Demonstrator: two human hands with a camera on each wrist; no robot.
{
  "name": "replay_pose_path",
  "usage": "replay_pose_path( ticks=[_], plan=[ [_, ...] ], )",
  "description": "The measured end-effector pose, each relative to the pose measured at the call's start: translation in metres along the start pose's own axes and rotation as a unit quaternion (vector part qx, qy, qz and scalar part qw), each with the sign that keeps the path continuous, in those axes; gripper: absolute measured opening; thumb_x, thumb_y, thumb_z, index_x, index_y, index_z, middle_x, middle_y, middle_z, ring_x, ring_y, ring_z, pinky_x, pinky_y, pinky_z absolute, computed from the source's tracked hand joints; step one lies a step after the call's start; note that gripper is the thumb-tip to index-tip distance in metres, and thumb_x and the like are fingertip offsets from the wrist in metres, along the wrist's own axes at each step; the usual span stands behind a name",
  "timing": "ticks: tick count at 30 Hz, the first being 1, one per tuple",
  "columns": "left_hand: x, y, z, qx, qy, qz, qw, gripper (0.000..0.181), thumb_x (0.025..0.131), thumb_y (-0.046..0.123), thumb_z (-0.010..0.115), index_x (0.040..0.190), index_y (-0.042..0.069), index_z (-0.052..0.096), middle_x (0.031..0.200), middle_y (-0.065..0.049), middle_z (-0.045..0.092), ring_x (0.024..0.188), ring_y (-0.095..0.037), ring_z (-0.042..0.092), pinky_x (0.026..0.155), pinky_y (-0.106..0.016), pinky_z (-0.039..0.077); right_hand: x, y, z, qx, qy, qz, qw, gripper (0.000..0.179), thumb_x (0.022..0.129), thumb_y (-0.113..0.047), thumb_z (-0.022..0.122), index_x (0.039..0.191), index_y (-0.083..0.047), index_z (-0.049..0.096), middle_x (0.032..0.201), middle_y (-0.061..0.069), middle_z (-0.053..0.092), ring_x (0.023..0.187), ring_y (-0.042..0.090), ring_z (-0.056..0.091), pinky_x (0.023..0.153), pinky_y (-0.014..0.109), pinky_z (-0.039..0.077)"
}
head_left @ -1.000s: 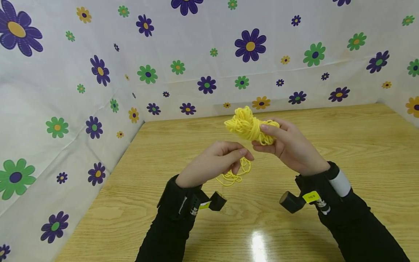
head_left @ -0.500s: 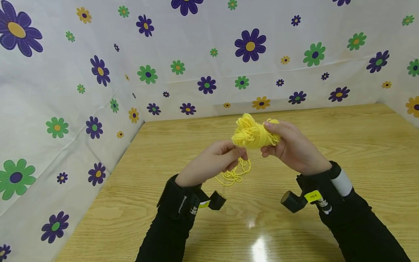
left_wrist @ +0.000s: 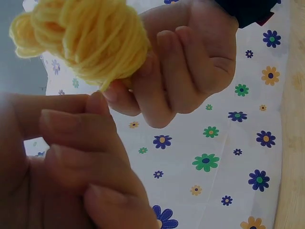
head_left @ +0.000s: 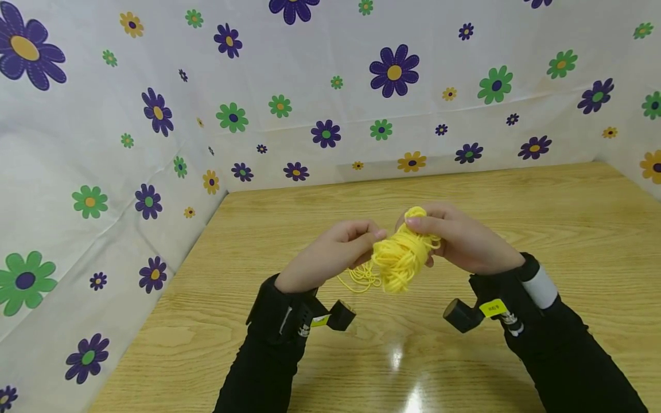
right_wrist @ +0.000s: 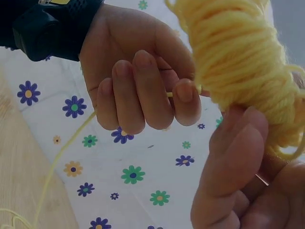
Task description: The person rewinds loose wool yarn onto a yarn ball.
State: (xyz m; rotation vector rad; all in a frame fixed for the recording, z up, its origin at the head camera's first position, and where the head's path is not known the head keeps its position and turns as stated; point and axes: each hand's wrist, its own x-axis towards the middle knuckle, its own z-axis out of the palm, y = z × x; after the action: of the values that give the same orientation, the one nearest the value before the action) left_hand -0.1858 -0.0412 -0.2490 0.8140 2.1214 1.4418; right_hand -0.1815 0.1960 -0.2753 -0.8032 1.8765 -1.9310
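Head view: yellow yarn bundle (head_left: 400,255) above the table (head_left: 191,332).
Right hand (head_left: 467,238) grips its far end; left hand (head_left: 333,252) pinches a strand (right_wrist: 63,151); loose loops (head_left: 364,277) lie left.

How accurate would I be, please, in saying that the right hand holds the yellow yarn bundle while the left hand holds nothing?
Only "holds nothing" is wrong: the left hand holds a yellow strand, as the right wrist view shows. The right hand does hold the yellow yarn bundle.
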Motion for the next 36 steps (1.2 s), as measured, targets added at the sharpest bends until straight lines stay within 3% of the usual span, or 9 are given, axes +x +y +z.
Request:
replay_pose_path(
  ticks=[8, 14, 23, 29, 36],
  plan=[
    [0.0, 0.0, -0.003, -0.006, -0.001, 0.015, 0.9999, 0.027, 0.108, 0.017, 0.041, 0.087, 0.004, 0.051, 0.066, 0.0, 0.036, 0.06, -0.018, 0.032, 0.06, -0.026, 0.03, 0.0, -0.006, 0.001, -0.07, -0.028, 0.013, 0.9971, 0.018, 0.102, -0.023, 0.055, 0.094, -0.007, 0.062, 0.081, 0.001, 0.063, 0.068, 0.015, 0.055, 0.058, 0.026, 0.047],
    [-0.001, 0.001, -0.004, -0.004, 0.007, 0.013, 0.9999, 0.027, 0.108, 0.017, 0.041, 0.095, -0.001, 0.055, 0.065, 0.001, 0.037, 0.058, -0.017, 0.032, 0.058, -0.025, 0.029, 0.001, -0.009, 0.004, -0.114, -0.028, 0.033, 0.9925, 0.026, 0.1, -0.025, 0.057, 0.094, 0.001, 0.058, 0.079, 0.003, 0.059, 0.066, 0.018, 0.053, 0.058, 0.028, 0.045],
    [-0.006, 0.004, -0.006, 0.013, 0.007, 0.014, 0.9998, 0.03, 0.109, 0.017, 0.04, 0.102, -0.004, 0.059, 0.064, 0.0, 0.037, 0.057, -0.017, 0.031, 0.057, -0.025, 0.027, 0.005, -0.011, 0.008, -0.17, 0.03, 0.078, 0.9818, 0.028, 0.098, -0.027, 0.06, 0.098, 0.0, 0.056, 0.081, 0.004, 0.054, 0.069, 0.017, 0.052, 0.062, 0.03, 0.05],
    [-0.008, 0.008, -0.004, 0.022, 0.011, 0.015, 0.9996, 0.029, 0.109, 0.016, 0.04, 0.104, -0.004, 0.06, 0.066, -0.001, 0.038, 0.059, -0.017, 0.032, 0.058, -0.026, 0.027, 0.006, -0.009, 0.009, -0.205, 0.074, 0.082, 0.9726, 0.028, 0.098, -0.028, 0.061, 0.093, -0.002, 0.051, 0.082, 0.005, 0.049, 0.071, 0.021, 0.053, 0.063, 0.031, 0.051],
    [-0.008, 0.01, -0.003, 0.027, 0.014, 0.012, 0.9995, 0.029, 0.109, 0.015, 0.041, 0.106, -0.005, 0.061, 0.068, -0.001, 0.04, 0.06, -0.017, 0.033, 0.057, -0.025, 0.027, 0.009, -0.007, 0.01, -0.202, 0.122, 0.082, 0.9683, 0.031, 0.099, -0.025, 0.058, 0.112, 0.003, 0.056, 0.096, 0.011, 0.059, 0.081, 0.024, 0.056, 0.067, 0.033, 0.054]
  ],
)
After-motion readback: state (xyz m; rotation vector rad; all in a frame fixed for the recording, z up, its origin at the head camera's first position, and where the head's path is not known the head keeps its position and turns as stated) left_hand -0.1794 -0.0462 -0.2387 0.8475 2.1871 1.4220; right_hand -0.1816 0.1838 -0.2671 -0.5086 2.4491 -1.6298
